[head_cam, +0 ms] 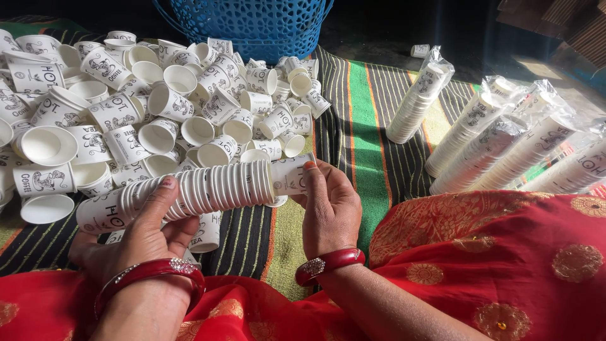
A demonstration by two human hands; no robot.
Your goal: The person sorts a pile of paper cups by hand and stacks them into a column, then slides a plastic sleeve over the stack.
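That nested stack of paper cups point(177, 199) lies sideways above the striped mat point(372, 151), left hand point(142, 243) cradling it, right hand point(328, 211) pinching the end cup point(289, 173). Probably light, crushable; best held by its middle.

Basket point(252, 25): upper part cut by the far edge; the far ground around it is too dark to read.

Loose cups point(126, 107): the heap runs off the left edge, so its extent cannot be told.

Bagged stacks point(505, 145): the rightmost are cut by the right edge and glare blurs their wrap.

Left hand point(142, 237): palm and inner fingers are hidden under the stack point(183, 196).

Right hand point(328, 211): fingertips are hidden behind the end cup point(290, 173).

Both forearms are cut by the near edge.
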